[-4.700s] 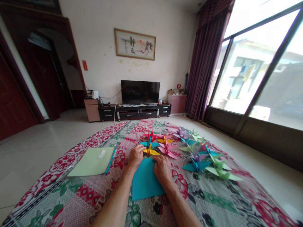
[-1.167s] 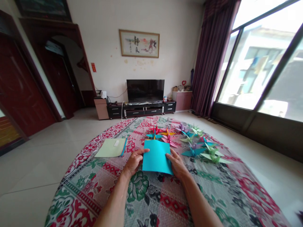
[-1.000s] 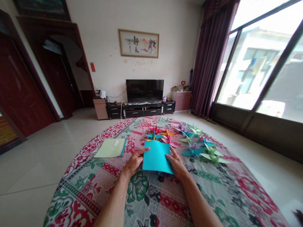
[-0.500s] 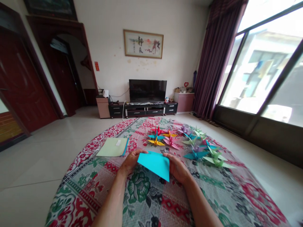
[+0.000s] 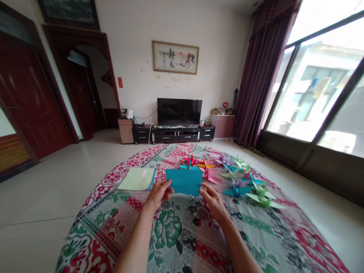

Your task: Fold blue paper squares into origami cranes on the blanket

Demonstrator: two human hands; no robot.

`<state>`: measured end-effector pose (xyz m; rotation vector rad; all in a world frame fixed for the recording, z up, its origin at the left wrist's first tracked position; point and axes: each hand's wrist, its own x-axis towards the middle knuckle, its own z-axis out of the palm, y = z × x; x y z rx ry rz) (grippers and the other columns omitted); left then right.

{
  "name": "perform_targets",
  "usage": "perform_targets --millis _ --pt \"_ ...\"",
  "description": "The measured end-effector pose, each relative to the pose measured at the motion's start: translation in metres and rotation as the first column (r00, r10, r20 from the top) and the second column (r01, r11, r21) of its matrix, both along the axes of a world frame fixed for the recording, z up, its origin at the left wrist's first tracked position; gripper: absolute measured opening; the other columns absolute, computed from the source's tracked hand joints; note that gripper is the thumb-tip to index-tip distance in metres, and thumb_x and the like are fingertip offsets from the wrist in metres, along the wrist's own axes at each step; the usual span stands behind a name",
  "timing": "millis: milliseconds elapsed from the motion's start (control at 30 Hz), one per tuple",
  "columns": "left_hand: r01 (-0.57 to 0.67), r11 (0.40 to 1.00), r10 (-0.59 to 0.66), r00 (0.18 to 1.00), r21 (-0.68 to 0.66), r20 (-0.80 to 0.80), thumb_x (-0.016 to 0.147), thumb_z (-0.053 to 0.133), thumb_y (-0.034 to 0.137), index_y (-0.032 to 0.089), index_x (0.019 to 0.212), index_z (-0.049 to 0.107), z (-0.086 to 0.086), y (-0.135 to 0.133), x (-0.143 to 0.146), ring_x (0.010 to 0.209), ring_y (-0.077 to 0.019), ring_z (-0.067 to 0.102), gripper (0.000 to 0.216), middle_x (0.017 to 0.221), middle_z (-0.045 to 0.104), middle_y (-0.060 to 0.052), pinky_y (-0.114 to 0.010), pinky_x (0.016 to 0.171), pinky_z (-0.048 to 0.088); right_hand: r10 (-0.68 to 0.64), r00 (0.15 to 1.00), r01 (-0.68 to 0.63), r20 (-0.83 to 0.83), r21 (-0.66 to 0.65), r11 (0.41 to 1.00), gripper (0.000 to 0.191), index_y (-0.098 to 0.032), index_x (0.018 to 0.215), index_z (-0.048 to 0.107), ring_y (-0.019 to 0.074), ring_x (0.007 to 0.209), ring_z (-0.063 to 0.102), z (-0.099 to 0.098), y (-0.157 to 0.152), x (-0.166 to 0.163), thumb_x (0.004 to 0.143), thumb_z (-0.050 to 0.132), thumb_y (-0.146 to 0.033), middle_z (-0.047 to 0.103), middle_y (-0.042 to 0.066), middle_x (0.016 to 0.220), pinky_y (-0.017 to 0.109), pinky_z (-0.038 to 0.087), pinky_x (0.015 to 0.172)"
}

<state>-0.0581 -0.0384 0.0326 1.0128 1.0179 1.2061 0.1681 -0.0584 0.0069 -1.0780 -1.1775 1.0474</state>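
Note:
A blue sheet of paper [image 5: 184, 182] is held up in front of me, roughly upright, its flat face toward me. My left hand [image 5: 160, 192] is closed on its left edge, thumb in front. At the lower right edge, my right hand [image 5: 212, 198] pinches the same sheet. Behind it stand folded paper cranes: a red crane [image 5: 192, 160], a pink crane [image 5: 208, 174] and a yellow-orange crane [image 5: 205, 165]. Farther right are several more, among them a blue crane [image 5: 237, 189] and a light green crane [image 5: 263, 196]. The sheet hides part of this group.
Left of my hands lies a stack of pale green paper [image 5: 135, 179] with a blue edge and a small white label [image 5: 143, 173]. Everything rests on a round table with a flowered cloth [image 5: 167, 229]. Beyond it are a television [image 5: 179, 112] and a low black cabinet [image 5: 170, 135].
The blue sheet has been raised and tilted from a slanting, nearly flat position to upright. Both hands have turned with it, and it now covers the yellow crane behind.

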Motion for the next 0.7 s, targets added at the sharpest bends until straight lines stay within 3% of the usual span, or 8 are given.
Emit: perform_targets --millis 67,133,200,267,400,600,700 --pt "0.017 1.000 -0.017 0.999 -0.002 -0.037 0.061 0.067 0.051 0.015 0.067 0.050 0.004 -0.001 0.001 0.028 -0.0043 0.043 0.040 0.051 0.062 0.000 -0.015 0.030 0.027 -0.090 0.993 0.079 0.076 0.132 0.988 0.041 -0.022 0.095 0.067 0.0195 0.085 0.056 0.001 0.003 -0.001 0.059 0.073 -0.042 0.063 0.004 0.096 0.029 0.046 0.073" --pt "0.037 0.999 -0.037 0.997 -0.003 -0.065 0.062 0.066 0.051 0.015 0.066 0.049 0.006 -0.002 0.003 0.028 -0.0042 0.042 0.040 0.050 0.062 0.000 -0.014 0.030 0.026 -0.092 0.991 0.072 0.094 0.195 0.978 0.039 -0.023 0.095 0.067 0.0210 0.091 0.055 0.005 0.003 -0.003 0.060 0.073 -0.040 0.063 0.005 0.102 0.030 0.046 0.077" --pt "0.055 0.998 -0.055 0.995 -0.001 -0.088 0.063 0.065 0.052 0.015 0.065 0.048 0.008 -0.003 0.006 0.027 -0.0043 0.042 0.040 0.049 0.061 0.000 -0.014 0.030 0.025 -0.004 0.997 -0.008 0.077 0.160 0.987 0.038 -0.022 0.097 0.066 0.0192 0.081 0.057 0.009 0.001 -0.006 0.064 0.069 -0.042 0.065 0.004 0.093 0.029 0.047 0.070" --pt "0.072 0.997 -0.071 0.991 0.003 -0.112 0.063 0.064 0.052 0.016 0.064 0.047 0.010 -0.004 0.010 0.026 -0.0045 0.041 0.040 0.049 0.061 0.000 -0.015 0.029 0.023 0.060 0.995 -0.067 0.075 0.094 0.993 0.032 -0.020 0.088 0.067 0.0143 0.061 0.055 0.012 -0.002 -0.008 0.068 0.065 -0.044 0.064 0.001 0.072 0.024 0.044 0.055" --pt "0.072 0.997 -0.070 0.984 0.009 -0.166 0.064 0.062 0.053 0.015 0.065 0.050 0.014 -0.004 0.010 0.026 -0.0042 0.041 0.039 0.048 0.060 0.000 -0.015 0.030 0.022 0.057 0.994 -0.057 0.092 -0.006 0.998 0.033 -0.017 0.064 0.063 0.0077 0.041 0.040 0.015 -0.004 -0.009 0.068 0.062 -0.049 0.049 -0.004 0.045 0.020 0.033 0.041" --pt "0.056 0.998 -0.044 0.957 0.034 -0.287 0.066 0.061 0.049 0.015 0.063 0.052 0.018 -0.003 0.005 0.025 -0.0042 0.037 0.035 0.045 0.058 0.001 -0.016 0.029 0.023 0.179 0.984 -0.181 -0.024 -0.123 0.976 0.032 -0.018 0.077 0.065 0.0080 0.049 0.048 0.014 -0.006 -0.006 0.068 0.062 -0.048 0.058 -0.003 0.062 0.019 0.040 0.043" --pt "0.012 0.997 0.011 0.950 0.071 -0.311 0.067 0.060 0.047 0.015 0.057 0.051 0.022 -0.005 0.007 0.025 -0.0038 0.036 0.035 0.044 0.056 0.001 -0.016 0.030 0.023 0.176 0.981 -0.186 -0.082 -0.136 0.973 0.035 -0.018 0.085 0.065 0.0094 0.056 0.053 0.012 -0.005 -0.008 0.066 0.064 -0.047 0.062 -0.001 0.072 0.020 0.046 0.046"
